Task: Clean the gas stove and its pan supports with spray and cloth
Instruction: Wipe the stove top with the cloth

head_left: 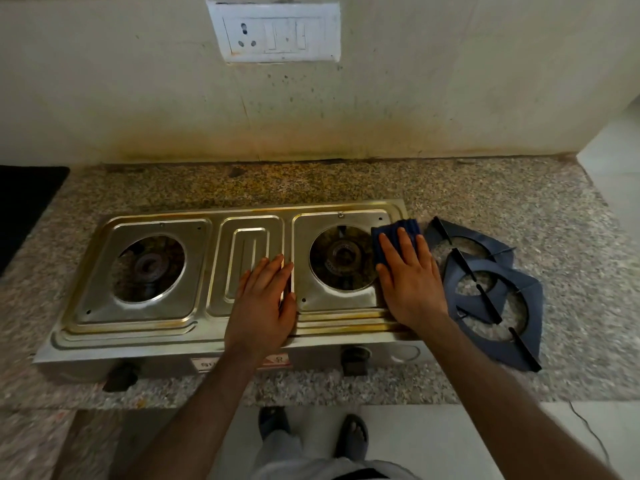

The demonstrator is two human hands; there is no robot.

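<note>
With both pan supports point(485, 289) lifted off and stacked, overlapping, on the counter point(519, 202) just right of the stove point(138, 327), a person wipes the bare steel top with a blue cloth point(398, 230). The right hand point(408, 282) lies flat on the cloth, fingers straight and slightly spread, pressing it down on the stove's right edge beside the right burner point(341, 259); nothing is gripped, the palm simply bears on the fabric so it can slide. The left hand point(265, 299) rests open and flat on the ribbed middle panel, fingers together, apparently to steady the light stove against the push of the wiping hand. The supports seem set aside so the cloth can reach the recessed panels round both burner openings; the left burner point(149, 268) stands exposed as well. No spray bottle is in view. Two knobs point(355, 360) show on the front face, near the counter's edge. Yellowish staining lines the panel ridges and the wall point(450, 98) behind, which suggests the job is only partly done: the left panel and the supports themselves look yet to be wiped. A switch plate point(275, 32) sits on the wall above, and a dark mat point(24, 202) lies at far left.
</note>
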